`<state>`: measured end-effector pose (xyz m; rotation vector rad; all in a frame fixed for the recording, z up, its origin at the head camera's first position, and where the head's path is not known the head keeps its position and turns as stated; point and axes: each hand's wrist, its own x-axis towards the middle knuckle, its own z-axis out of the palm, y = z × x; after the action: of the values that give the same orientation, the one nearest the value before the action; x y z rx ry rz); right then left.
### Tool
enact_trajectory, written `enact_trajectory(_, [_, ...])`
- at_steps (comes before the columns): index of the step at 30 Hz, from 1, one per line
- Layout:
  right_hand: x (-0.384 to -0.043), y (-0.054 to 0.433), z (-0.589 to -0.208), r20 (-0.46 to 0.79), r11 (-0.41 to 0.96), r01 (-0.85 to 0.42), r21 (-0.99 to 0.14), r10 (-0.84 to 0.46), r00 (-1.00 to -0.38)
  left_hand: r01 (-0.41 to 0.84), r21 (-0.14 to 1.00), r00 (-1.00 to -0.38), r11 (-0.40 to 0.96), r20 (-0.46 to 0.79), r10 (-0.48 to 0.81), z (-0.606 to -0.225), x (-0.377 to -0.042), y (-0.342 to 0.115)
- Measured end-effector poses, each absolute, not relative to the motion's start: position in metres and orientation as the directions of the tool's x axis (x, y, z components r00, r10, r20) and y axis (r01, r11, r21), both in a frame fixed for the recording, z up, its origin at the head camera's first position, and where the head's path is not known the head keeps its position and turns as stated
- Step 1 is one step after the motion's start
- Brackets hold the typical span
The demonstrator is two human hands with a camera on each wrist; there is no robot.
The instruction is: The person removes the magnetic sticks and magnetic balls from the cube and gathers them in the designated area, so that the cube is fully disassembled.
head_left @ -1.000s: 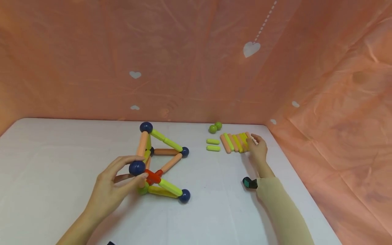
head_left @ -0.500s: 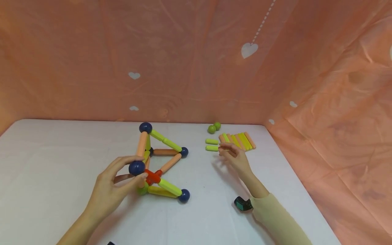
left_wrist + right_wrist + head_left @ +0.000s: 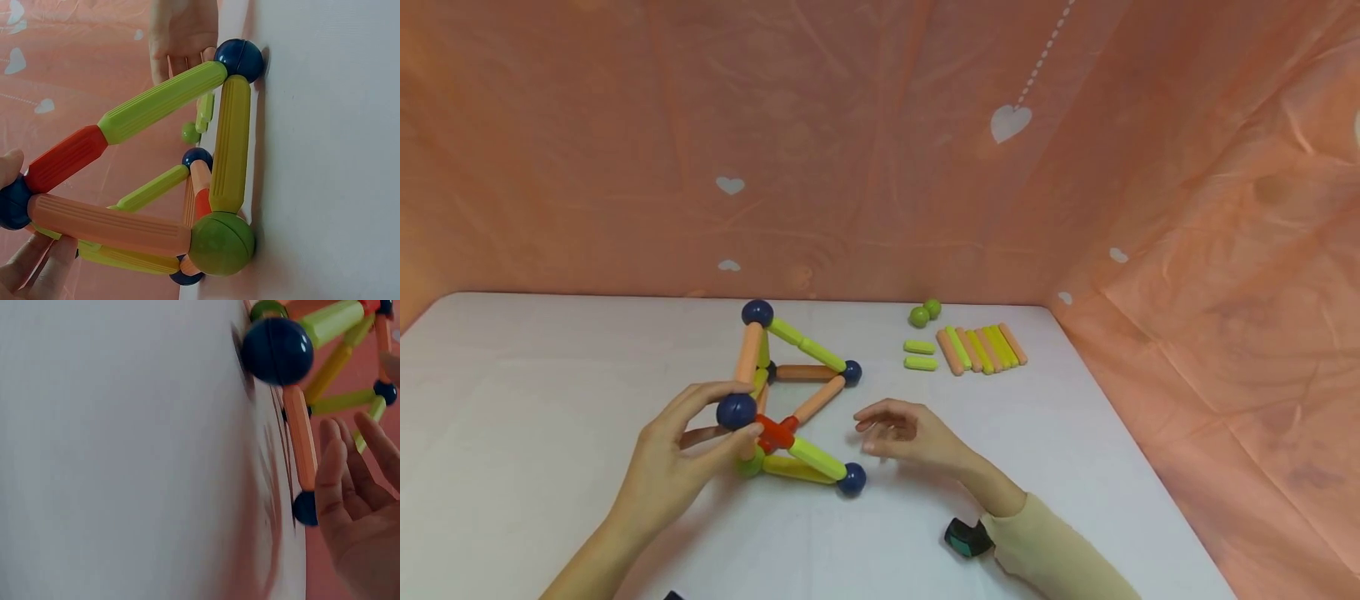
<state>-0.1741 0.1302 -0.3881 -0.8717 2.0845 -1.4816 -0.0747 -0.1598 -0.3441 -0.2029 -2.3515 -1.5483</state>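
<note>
A building-toy frame of coloured magnetic rods and balls (image 3: 819,458) stands left of centre on the table. My left hand (image 3: 673,454) holds the dark blue ball (image 3: 736,412) at the frame's raised near corner, thumb by the red rod (image 3: 774,432) and forefinger over the top. In the left wrist view, a green ball (image 3: 222,244) and a blue ball (image 3: 239,60) sit at the frame's base. My right hand (image 3: 913,433) hovers just right of the frame, fingers loosely bent with nothing between them. In the right wrist view, its fingers overlap the frame's far blue ball (image 3: 305,508).
At the back right lies a row of orange, green and yellow rods (image 3: 981,349). Two short green rods (image 3: 920,355) lie left of it, with two green balls (image 3: 920,317) behind. A peach curtain (image 3: 880,167) hangs along the white table's (image 3: 550,375) back edge.
My right hand has come away from the right end of the rod row, moving left and nearer, to beside the frame. My left hand has stayed on the blue ball.
</note>
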Motion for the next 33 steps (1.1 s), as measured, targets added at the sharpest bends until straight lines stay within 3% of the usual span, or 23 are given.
enact_trajectory(5, [-0.166,0.119,-0.391,-0.054,0.249,-0.235,-0.94,-0.784,-0.618,0.311,0.867,-0.933,0.389,0.357,-0.05,-0.345,-0.075,-0.161])
enact_trajectory(11, [-0.162,0.116,-0.394,-0.162,0.367,-0.245,-0.898,-0.791,-0.59,0.297,0.869,-0.937,0.396,0.345,-0.055,-0.345,-0.076,-0.16])
enact_trajectory(16, [-0.161,0.114,-0.394,-0.132,0.374,-0.337,-0.864,-0.815,-0.564,0.296,0.87,-0.937,0.395,0.344,-0.055,-0.345,-0.076,-0.161])
enact_trajectory(27, [-0.173,0.105,-0.39,-0.031,0.419,-0.527,-0.739,-0.803,-0.595,0.263,0.882,-0.949,0.391,0.309,-0.059,-0.344,-0.075,-0.162])
enact_trajectory(33, [-0.168,0.1,-0.387,-0.05,0.489,-0.556,-0.672,-0.779,-0.625,0.291,0.883,-0.94,0.368,0.335,-0.059,-0.344,-0.076,-0.16])
